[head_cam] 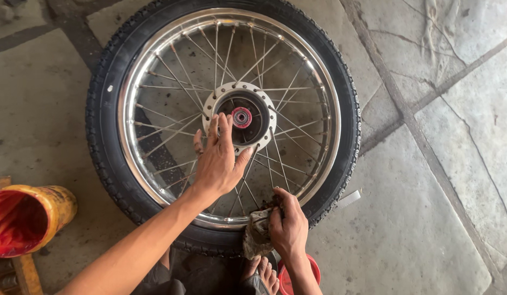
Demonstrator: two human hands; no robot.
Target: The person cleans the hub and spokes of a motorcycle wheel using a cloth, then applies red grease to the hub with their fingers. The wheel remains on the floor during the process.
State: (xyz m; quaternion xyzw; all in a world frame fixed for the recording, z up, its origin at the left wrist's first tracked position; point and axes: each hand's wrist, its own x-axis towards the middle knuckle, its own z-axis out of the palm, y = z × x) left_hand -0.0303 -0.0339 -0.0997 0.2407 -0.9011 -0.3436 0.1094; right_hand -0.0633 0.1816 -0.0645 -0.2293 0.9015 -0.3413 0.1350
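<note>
A spoked motorcycle wheel with a black tyre (pixel 103 136) and a chrome rim lies flat on the stone floor. Its silver hub (pixel 264 106) has a red bearing (pixel 242 117) at the centre. My left hand (pixel 218 161) rests on the hub's near-left edge, fingers together and stretched toward the bearing, holding nothing. My right hand (pixel 289 226) grips a dirty grey rag (pixel 257 235) bunched against the near side of the rim and tyre.
A yellow can with a red inside (pixel 24 218) lies on its side at the left, by a wooden piece. A small red tub (pixel 314 270) sits by my foot (pixel 261 273) at the bottom edge. Cracked stone slabs with dark joints spread to the right.
</note>
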